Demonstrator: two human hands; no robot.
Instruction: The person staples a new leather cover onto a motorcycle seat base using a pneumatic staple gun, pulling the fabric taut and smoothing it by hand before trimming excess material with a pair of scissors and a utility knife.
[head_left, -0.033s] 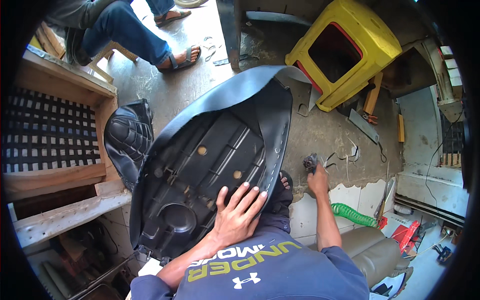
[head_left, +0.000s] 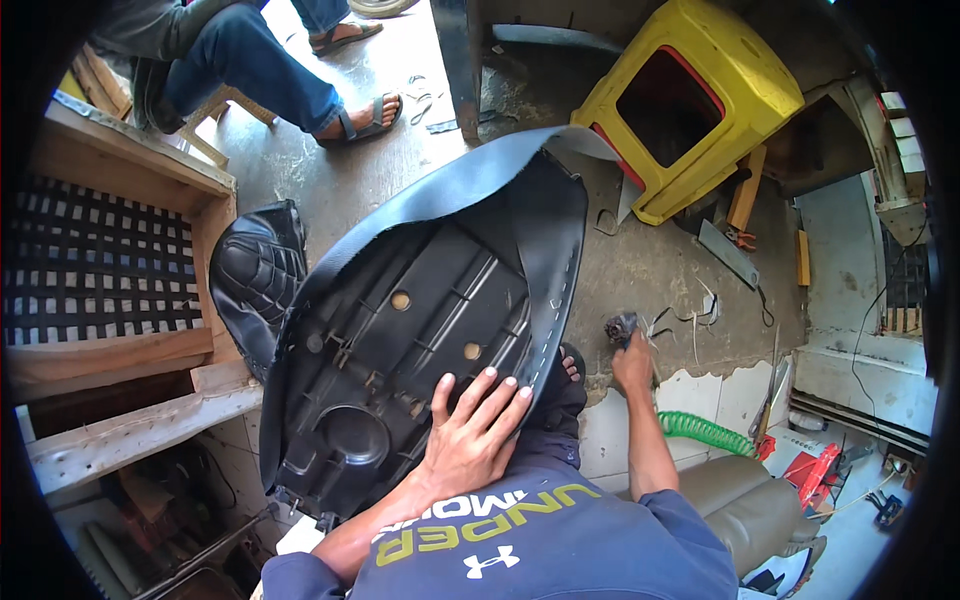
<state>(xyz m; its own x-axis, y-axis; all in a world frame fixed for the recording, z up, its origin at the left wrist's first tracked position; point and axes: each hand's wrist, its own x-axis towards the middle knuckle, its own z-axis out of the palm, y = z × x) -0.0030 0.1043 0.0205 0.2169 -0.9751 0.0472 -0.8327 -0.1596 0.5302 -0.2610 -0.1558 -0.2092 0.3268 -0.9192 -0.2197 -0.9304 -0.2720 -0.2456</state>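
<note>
A black seat base (head_left: 400, 340) lies upside down in front of me, a loose dark vinyl cover standing up round its rim, stapled along the right edge. My left hand (head_left: 470, 430) lies on its lower right part with fingers spread. To the right of the seat, my right hand (head_left: 633, 360) grips a dark metal tool (head_left: 620, 328), probably a staple gun, low over the floor. A quilted black seat piece (head_left: 250, 260) rests to the left of the base.
A yellow plastic stool (head_left: 755, 90) lies tipped over. A person's sandalled foot (head_left: 370, 120) is at upper left, near a wooden frame with woven straps (head_left: 200, 220). A green coiled hose (head_left: 705, 430), metal strips, cords and a grey-brown padded piece (head_left: 750, 500) lie at right.
The seat base and cover have shifted very slightly, with the cover's far edge a little higher. My hands are almost unmoved.
</note>
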